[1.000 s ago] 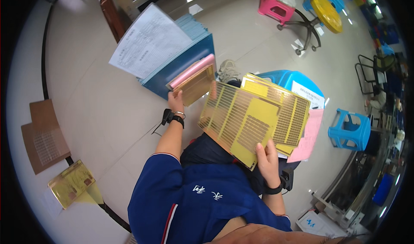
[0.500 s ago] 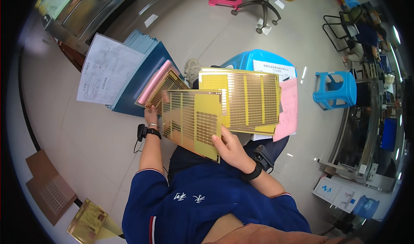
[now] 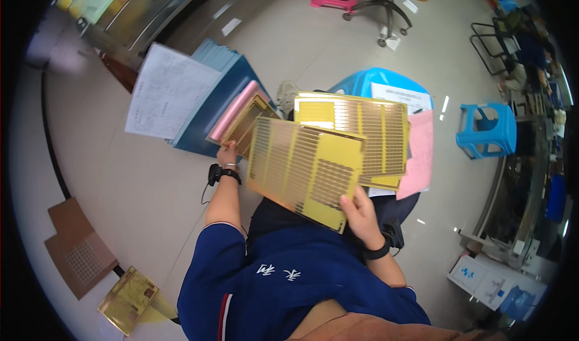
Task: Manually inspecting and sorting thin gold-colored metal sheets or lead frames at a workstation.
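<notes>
My right hand [image 3: 363, 217] is closed on the near right edge of a yellow and copper circuit board panel [image 3: 301, 169], which is tilted over my lap. To the left, my left hand [image 3: 227, 154] has its fingers at the near edge of a darker copper-coloured stack of circuit board panels [image 3: 245, 133], partly covered by the held panel. A pink roll-like strip [image 3: 234, 110] lies along that stack's far side. Behind the held panel, a pile of similar yellow panels [image 3: 377, 130] rests on a blue stool [image 3: 377, 75].
Under the left stack is a dark blue block [image 3: 205, 124] with a printed sheet [image 3: 169, 94]. Pink paper [image 3: 417, 154] sticks out beside the yellow pile. Another blue stool [image 3: 487, 130] stands right. Brown boards [image 3: 78, 250] and a yellow panel [image 3: 128, 302] lie lower left.
The panel in my right hand has swung rightward and tilted clockwise, baring a little more of the left stack. My left hand stays at that stack. The whole view has shifted slightly.
</notes>
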Demonstrator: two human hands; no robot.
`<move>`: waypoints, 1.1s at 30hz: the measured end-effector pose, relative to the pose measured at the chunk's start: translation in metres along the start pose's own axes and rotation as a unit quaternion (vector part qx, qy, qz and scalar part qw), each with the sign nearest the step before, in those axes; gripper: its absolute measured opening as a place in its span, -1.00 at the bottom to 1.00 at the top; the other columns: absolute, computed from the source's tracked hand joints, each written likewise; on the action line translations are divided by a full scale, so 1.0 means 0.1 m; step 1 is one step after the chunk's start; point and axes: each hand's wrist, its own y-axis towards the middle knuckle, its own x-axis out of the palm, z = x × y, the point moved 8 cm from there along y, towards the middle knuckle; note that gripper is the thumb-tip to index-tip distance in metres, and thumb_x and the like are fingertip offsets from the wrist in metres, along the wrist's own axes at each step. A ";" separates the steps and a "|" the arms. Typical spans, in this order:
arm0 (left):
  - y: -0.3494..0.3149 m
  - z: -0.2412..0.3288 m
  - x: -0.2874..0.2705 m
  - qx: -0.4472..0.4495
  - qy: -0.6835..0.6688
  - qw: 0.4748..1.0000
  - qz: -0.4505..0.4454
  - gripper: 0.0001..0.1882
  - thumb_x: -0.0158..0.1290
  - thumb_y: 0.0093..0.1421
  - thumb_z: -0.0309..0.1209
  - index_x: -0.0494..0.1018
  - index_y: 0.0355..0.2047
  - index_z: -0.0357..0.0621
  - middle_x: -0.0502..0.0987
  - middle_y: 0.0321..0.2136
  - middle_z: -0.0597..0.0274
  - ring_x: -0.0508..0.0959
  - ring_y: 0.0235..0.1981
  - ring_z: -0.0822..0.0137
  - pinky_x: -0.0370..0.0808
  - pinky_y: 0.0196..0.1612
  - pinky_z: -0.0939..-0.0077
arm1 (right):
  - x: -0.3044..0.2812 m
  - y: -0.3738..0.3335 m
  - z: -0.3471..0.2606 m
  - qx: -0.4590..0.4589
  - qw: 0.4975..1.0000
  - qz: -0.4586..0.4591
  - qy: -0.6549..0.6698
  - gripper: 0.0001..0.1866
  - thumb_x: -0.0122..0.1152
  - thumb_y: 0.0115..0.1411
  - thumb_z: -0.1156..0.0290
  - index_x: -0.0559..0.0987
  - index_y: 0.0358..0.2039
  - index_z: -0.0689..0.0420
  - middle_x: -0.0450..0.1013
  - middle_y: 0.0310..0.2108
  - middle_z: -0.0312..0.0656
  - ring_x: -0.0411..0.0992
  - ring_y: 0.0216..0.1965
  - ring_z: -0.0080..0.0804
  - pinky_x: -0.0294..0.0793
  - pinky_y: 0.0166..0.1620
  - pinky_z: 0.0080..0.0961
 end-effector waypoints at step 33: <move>-0.01 0.09 0.04 0.054 -0.048 0.990 0.119 -0.68 0.17 0.01 -0.39 0.35 -0.31 -0.35 0.47 -0.30 0.02 0.50 -0.29 0.19 0.42 -0.19 0.42 | -0.89 -1.09 0.32 0.078 0.984 -0.092 -0.135 -0.84 0.17 0.08 0.38 0.62 -0.32 0.07 0.46 -0.07 -0.15 0.34 0.06 -0.21 -0.16 0.26 -0.12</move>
